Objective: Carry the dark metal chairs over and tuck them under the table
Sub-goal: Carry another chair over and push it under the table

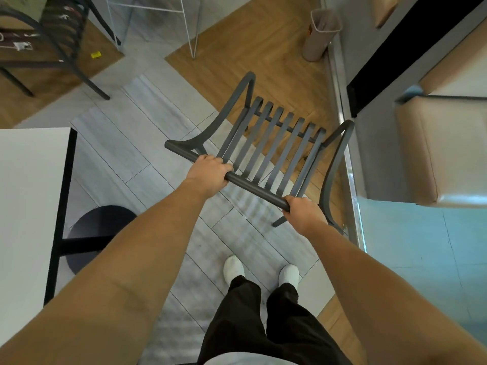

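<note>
Hands grip the top rail of the dark metal chair (274, 143): the left hand (208, 175) is curled around it near the left end, the right hand (303, 213) around the right end. The chair is in front of the person's white shoes (234, 268), to the right of the white table (29, 196). A second dark chair (60, 35) stands far at the top left.

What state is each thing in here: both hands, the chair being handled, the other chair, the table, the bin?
left hand: gripping the chair's top rail
right hand: gripping the same rail
dark metal chair: held by its backrest, not yet under the table
second dark chair: standing apart, untouched
white table: nothing tucked under the visible side
bin: upright by the wall
</note>
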`<state>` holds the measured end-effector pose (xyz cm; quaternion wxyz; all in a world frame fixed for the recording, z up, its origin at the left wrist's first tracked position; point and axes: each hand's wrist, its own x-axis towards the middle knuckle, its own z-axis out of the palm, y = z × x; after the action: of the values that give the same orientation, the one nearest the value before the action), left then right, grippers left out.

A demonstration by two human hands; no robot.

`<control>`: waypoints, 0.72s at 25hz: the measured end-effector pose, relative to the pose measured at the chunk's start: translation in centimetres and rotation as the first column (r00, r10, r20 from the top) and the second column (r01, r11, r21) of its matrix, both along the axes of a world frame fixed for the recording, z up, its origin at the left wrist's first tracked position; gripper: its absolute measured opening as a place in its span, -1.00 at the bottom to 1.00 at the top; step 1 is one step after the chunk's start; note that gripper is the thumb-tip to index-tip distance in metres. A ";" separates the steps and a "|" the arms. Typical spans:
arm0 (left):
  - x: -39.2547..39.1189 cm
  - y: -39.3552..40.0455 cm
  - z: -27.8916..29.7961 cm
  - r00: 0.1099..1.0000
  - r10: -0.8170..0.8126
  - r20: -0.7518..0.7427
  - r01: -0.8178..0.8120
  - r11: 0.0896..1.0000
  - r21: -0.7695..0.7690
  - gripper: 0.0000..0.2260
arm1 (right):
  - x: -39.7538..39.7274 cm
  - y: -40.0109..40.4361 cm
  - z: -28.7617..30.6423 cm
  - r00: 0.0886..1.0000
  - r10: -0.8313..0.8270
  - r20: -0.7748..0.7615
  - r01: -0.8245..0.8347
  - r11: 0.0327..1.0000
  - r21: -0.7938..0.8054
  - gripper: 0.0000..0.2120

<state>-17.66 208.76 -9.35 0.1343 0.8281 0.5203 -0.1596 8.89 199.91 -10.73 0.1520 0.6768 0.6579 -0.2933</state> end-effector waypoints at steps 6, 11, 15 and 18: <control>-0.2 -3.4 -0.1 0.998 0.055 -0.021 -0.055 0.998 -0.006 -0.72 | 0.6 -1.4 -0.1 0.998 0.066 -0.002 -0.066 0.998 -0.015 -0.79; 0.2 -7.4 0.3 0.987 0.146 -0.062 -0.148 0.988 -0.037 -0.70 | 1.5 -2.7 0.0 0.987 0.164 -0.001 -0.164 0.986 -0.028 -0.78; 0.7 -10.7 0.4 0.968 0.239 -0.074 -0.243 0.969 -0.047 -0.72 | 2.3 -3.2 0.3 0.960 0.282 -0.002 -0.281 0.959 -0.034 -0.78; 1.8 -13.1 0.5 0.940 0.330 -0.087 -0.336 0.940 -0.066 -0.73 | 3.2 -3.6 0.6 0.925 0.381 -0.011 -0.381 0.924 -0.018 -0.78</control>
<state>-15.83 195.65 -8.83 0.1728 0.7155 0.6508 -0.1863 12.08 196.30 -10.12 0.2102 0.5335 0.7744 -0.2672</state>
